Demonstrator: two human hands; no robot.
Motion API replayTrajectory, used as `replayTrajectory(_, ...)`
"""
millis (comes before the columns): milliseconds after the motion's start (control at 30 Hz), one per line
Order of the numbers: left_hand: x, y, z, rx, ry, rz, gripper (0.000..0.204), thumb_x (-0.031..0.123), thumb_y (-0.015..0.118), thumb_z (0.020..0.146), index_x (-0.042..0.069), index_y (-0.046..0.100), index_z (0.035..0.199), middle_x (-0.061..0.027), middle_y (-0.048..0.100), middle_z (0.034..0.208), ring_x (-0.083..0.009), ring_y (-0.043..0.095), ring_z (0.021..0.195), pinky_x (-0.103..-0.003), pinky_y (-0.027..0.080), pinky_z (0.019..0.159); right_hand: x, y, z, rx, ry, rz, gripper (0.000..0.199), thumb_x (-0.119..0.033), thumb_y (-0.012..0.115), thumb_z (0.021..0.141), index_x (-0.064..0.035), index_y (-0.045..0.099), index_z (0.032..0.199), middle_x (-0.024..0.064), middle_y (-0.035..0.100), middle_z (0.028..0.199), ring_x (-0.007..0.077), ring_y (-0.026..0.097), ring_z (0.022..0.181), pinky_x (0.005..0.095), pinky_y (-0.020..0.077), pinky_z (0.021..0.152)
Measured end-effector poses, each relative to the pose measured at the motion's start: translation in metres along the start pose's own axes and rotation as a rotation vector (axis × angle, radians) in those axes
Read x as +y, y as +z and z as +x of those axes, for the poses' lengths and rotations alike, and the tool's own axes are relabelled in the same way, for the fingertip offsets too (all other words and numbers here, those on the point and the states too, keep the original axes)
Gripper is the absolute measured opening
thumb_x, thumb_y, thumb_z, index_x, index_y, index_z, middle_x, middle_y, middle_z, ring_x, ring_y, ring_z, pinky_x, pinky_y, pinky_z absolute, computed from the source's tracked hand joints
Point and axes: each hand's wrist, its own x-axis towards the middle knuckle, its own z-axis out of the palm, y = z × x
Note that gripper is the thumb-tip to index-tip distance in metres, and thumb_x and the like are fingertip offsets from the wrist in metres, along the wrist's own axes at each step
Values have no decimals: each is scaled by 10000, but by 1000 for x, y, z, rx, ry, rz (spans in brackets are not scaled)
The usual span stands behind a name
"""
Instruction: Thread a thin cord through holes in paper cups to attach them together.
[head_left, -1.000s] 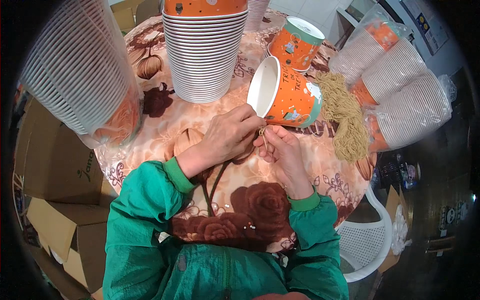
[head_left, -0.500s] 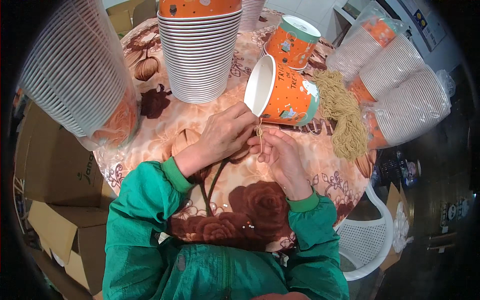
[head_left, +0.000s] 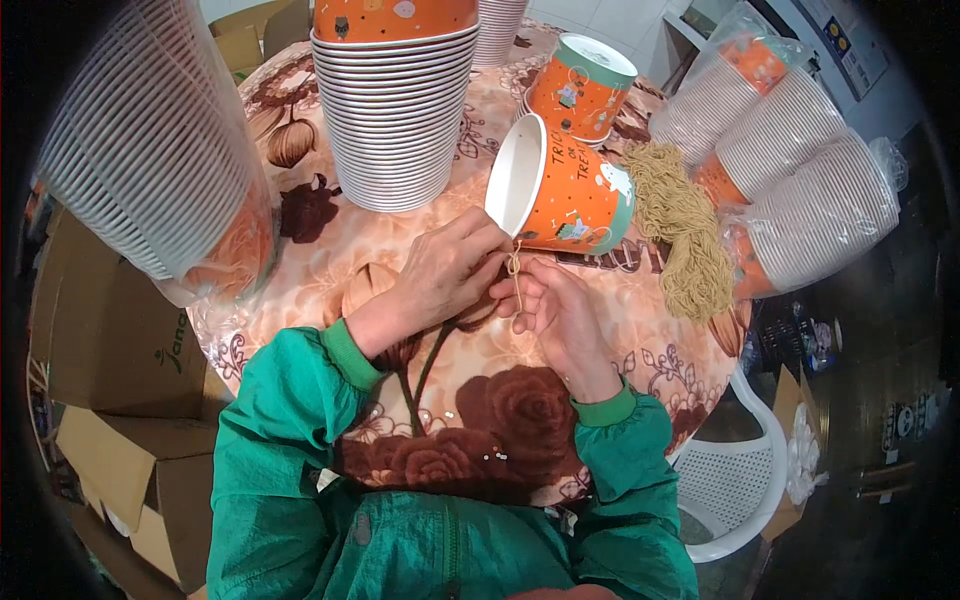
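An orange paper bucket [head_left: 575, 195] with a teal base band and white inside lies on its side on the table, its mouth turned to the left. From its lower rim hangs a thin tan string [head_left: 516, 268] with a knotted loop. My left hand [head_left: 445, 270] is closed by the rim, its fingertips pinched at the string; the exact hold is partly hidden. My right hand [head_left: 562, 315] curls just below the bucket, thumb and fingers closed around the string's lower part. Beyond the bucket rests a bundle of tan strings [head_left: 682, 240].
A tall stack of buckets [head_left: 395, 120] stands at the back. Plastic-wrapped stacks stand at left [head_left: 150, 150] and lie at right [head_left: 825, 195]. An upside-down bucket [head_left: 582, 90] is behind. Small white bits dot the flowered tablecloth [head_left: 650, 330]. Cardboard boxes [head_left: 120, 340] and a white chair [head_left: 735, 480] flank the table.
Both hands stay at the bucket's rim with little movement. The string's loose end has shifted slightly at my right fingers; the whole view has shifted a little.
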Motion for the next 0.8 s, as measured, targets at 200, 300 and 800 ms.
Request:
replayTrajectory(200,-1,0,0,2,-3,10,118,54,679,887,62,641,998,-105,600,956,-347,656,788,-430,522,639,6,-4,1,-17,-50,-31,254,-215,568,1035,-20,612,1193,161,741,1008,189,721,796,278,561,637)
replayTrajectory(300,-1,3,-1,7,-17,-9,113,54,680,886,62,639,991,-102,602,956,-343,657,784,-427,521,636,10,-8,2,-9,-58,-47,227,-192,607,1019,-22,619,1169,157,742,1009,180,720,791,273,564,638)
replayTrajectory(800,-4,1,-1,-5,-97,-63,153,24,657,842,45,588,977,-114,574,919,-335,644,762,-421,513,632,10,-5,2,29,-74,-56,168,-188,640,1004,-36,647,1076,109,732,937,157,699,749,263,556,629)
